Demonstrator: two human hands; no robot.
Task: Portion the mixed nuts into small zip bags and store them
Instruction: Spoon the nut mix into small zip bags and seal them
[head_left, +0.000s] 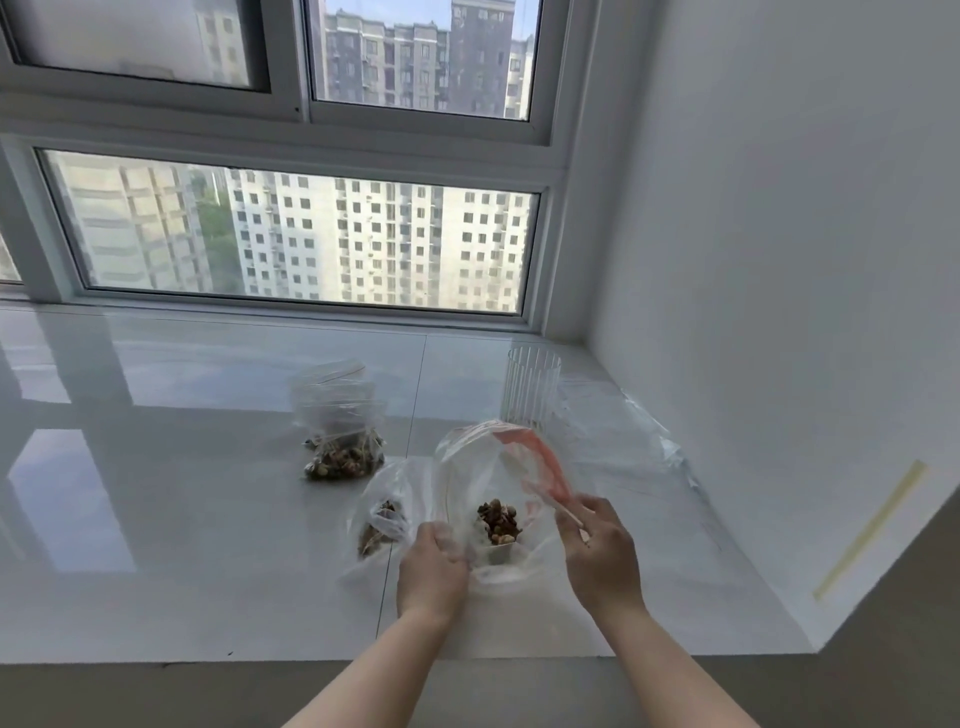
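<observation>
**Bag held open, nuts going in**

I'm watching both hands work 1 zip bag (488, 467) over the white sill (156, 493). The left hand (434, 564) is curled onto the bag's near wall, and the right hand (597, 545) pinches the red zip strip (540, 467), pulling the mouth wide, I'd judge so the nuts (498, 519) drop cleanly to the bottom. A small portion sits inside already. Just left lies a looser plastic bag (382, 519) with more nuts, probably the supply. Behind it, filled bags (340, 447) are parked together, out of the way. A ribbed clear cup (532, 389) stands near the corner.
</observation>
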